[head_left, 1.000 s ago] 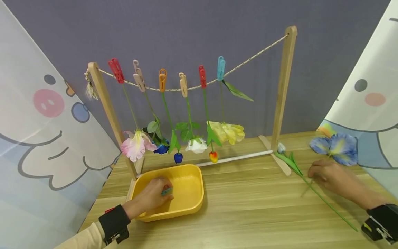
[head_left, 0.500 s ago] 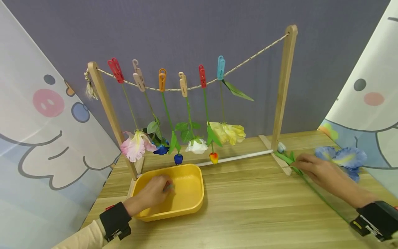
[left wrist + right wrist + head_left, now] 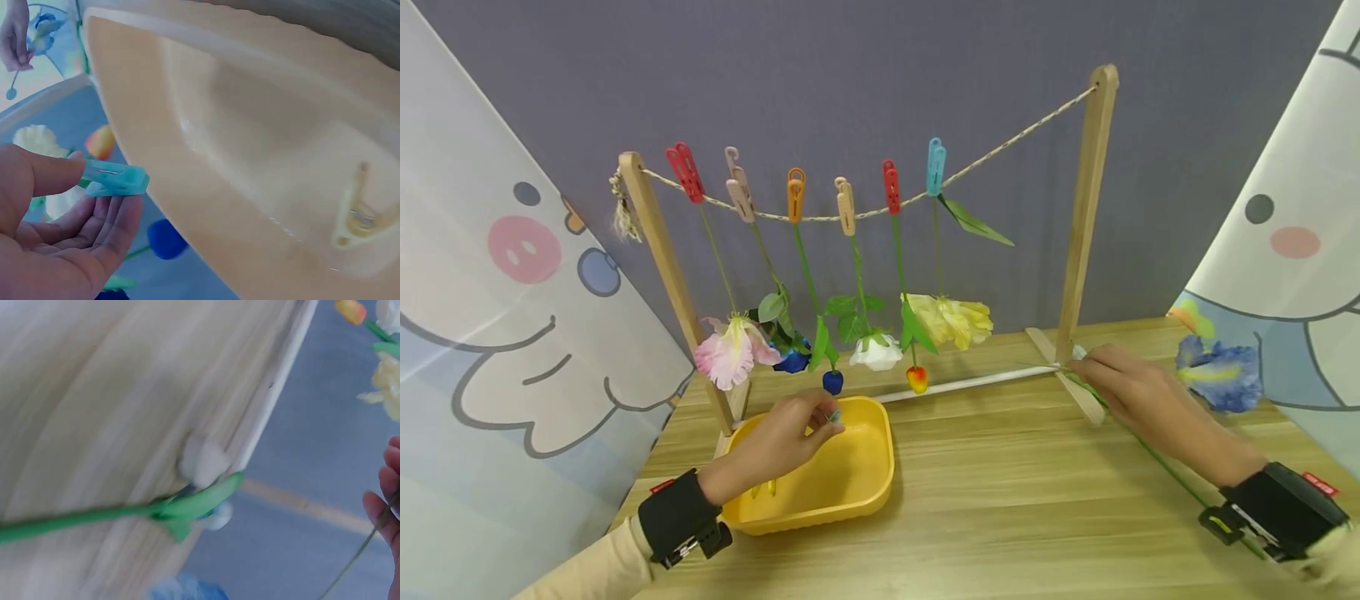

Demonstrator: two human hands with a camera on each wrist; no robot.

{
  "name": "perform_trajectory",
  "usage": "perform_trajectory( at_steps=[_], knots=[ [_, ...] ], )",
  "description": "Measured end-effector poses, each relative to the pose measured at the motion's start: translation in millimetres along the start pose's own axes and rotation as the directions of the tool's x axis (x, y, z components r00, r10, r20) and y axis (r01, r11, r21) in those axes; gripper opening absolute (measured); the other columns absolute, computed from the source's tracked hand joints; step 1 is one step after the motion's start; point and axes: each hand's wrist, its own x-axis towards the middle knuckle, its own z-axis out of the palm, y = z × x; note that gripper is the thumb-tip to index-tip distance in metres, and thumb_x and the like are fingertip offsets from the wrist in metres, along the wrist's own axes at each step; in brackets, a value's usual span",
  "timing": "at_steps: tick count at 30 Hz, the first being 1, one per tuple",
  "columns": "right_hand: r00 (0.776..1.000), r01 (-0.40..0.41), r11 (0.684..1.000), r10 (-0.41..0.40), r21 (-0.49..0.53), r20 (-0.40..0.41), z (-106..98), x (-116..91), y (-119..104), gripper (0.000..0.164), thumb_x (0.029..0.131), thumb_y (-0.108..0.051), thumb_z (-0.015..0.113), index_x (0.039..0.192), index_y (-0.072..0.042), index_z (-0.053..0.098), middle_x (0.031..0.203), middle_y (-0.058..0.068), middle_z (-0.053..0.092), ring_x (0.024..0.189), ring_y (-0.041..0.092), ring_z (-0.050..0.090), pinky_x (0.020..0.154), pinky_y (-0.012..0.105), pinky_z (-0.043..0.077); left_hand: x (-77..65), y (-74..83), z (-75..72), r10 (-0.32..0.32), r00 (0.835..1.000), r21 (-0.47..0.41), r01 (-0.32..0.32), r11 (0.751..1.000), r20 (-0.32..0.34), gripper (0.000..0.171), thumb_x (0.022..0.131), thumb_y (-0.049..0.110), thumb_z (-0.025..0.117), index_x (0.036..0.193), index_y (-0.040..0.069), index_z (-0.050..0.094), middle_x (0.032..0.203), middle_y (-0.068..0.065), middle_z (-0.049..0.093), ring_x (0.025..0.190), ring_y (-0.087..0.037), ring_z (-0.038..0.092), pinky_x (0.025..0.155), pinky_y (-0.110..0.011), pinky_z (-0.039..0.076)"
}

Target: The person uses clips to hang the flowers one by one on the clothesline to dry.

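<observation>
My left hand (image 3: 790,437) pinches a teal clothespin (image 3: 115,178) between thumb and fingers, over the back of the yellow basin (image 3: 880,492). At the right, my right hand (image 3: 1138,396) holds a thin green stem (image 3: 353,561) between thumb and fingers. A blue iris (image 3: 1219,375) stands out behind this hand. A pale tulip (image 3: 203,461) with a green stem lies on the table below the right hand, which partly covers it in the head view. Inside the basin lies a yellow clothespin (image 3: 359,219).
A beaded cord (image 3: 1022,133) spans two wooden posts (image 3: 1086,208). Clothespins on it hold several hanging flowers, among them a pink one (image 3: 730,358), a white rose (image 3: 876,352) and a yellow one (image 3: 951,321). A white rod (image 3: 977,382) joins the feet. Printed panels (image 3: 1277,275) flank the table.
My left hand has risen from inside the basin with the teal clothespin. My right hand has moved left and slightly away from me; the blue iris has turned and shifted with it.
</observation>
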Motion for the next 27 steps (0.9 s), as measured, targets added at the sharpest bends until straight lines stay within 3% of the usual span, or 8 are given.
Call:
perform_trajectory(
  at_steps=[3, 6, 11, 14, 17, 21, 27],
  knots=[
    [0.999, -0.016, 1.000, 0.017, 0.006, -0.028, 2.2, 11.6, -7.7, 0.049, 0.114, -0.034, 0.033, 0.113, -0.007, 0.074, 0.101, 0.003, 0.064, 0.082, 0.016, 0.063, 0.058, 0.027, 0.049, 7.4, 10.5, -2.0, 0.023, 0.999, -0.048, -0.024, 0.999, -0.027, 0.012, 0.099, 0.012, 0.070, 0.108, 0.006, 0.065, 0.095, 0.001, 0.066, 0.085, -0.012, 0.068, 0.077, -0.026, 0.058],
    [0.998, -0.047, 0.998, 0.049, 0.045, -0.046, 4.5, 23.5, -14.8, 0.044, 0.113, -0.033, 0.038, 0.113, -0.007, 0.074, 0.101, 0.004, 0.066, 0.079, 0.015, 0.063, 0.058, 0.025, 0.046, 15.1, 24.5, -7.3, 0.048, 0.994, -0.105, -0.059, 0.993, -0.100, 0.014, 0.099, 0.011, 0.070, 0.111, 0.006, 0.065, 0.098, 0.000, 0.066, 0.088, -0.012, 0.068, 0.081, -0.028, 0.059],
    [0.983, -0.128, 0.981, 0.144, 0.144, -0.109, 4.7, 44.0, -25.5, 0.018, 0.101, -0.006, 0.062, 0.114, -0.005, 0.074, 0.098, 0.003, 0.069, 0.073, 0.008, 0.057, 0.059, 0.019, 0.040, 34.9, 51.4, -18.6, 0.122, 0.968, -0.168, -0.161, 0.973, -0.221, 0.021, 0.098, 0.010, 0.071, 0.118, 0.005, 0.064, 0.104, -0.001, 0.067, 0.095, -0.013, 0.068, 0.085, -0.027, 0.058],
    [0.966, -0.181, 0.966, 0.210, 0.187, -0.149, 4.0, 57.0, -30.9, 0.029, 0.089, 0.008, 0.069, 0.115, -0.004, 0.075, 0.095, 0.002, 0.069, 0.072, 0.005, 0.054, 0.061, 0.017, 0.040, 50.8, 67.2, -23.7, 0.153, 0.955, -0.222, -0.212, 0.952, -0.254, 0.021, 0.099, 0.009, 0.068, 0.118, 0.005, 0.061, 0.107, -0.002, 0.065, 0.100, -0.013, 0.067, 0.089, -0.026, 0.057],
    [0.951, -0.200, 0.956, 0.242, 0.213, -0.191, 5.2, 72.3, -33.7, 0.031, 0.087, 0.012, 0.071, 0.112, -0.005, 0.076, 0.092, 0.000, 0.070, 0.073, 0.003, 0.056, 0.061, 0.017, 0.041, 66.6, 82.3, -27.5, 0.176, 0.943, -0.280, -0.256, 0.925, -0.282, 0.020, 0.101, 0.007, 0.065, 0.119, 0.004, 0.058, 0.109, -0.005, 0.064, 0.103, -0.015, 0.065, 0.094, -0.027, 0.056],
    [0.931, -0.205, 0.944, 0.269, 0.258, -0.247, 8.1, 93.0, -33.3, 0.026, 0.089, 0.012, 0.070, 0.107, -0.005, 0.078, 0.085, 0.000, 0.070, 0.071, 0.006, 0.060, 0.060, 0.015, 0.042, 90.1, 101.4, -32.6, 0.220, 0.919, -0.329, -0.330, 0.885, -0.328, 0.018, 0.103, 0.006, 0.062, 0.119, 0.001, 0.058, 0.108, -0.008, 0.065, 0.102, -0.017, 0.066, 0.094, -0.030, 0.056],
    [0.893, -0.263, 0.918, 0.349, 0.298, -0.286, 8.1, 114.9, -27.9, 0.018, 0.098, 0.003, 0.066, 0.107, -0.007, 0.078, 0.082, 0.000, 0.070, 0.072, 0.007, 0.063, 0.065, 0.014, 0.045, 128.5, 126.0, -47.3, 0.296, 0.863, -0.344, -0.447, 0.826, -0.410, 0.015, 0.102, 0.000, 0.061, 0.115, -0.005, 0.057, 0.105, -0.014, 0.064, 0.097, -0.022, 0.066, 0.089, -0.034, 0.057]
  ],
)
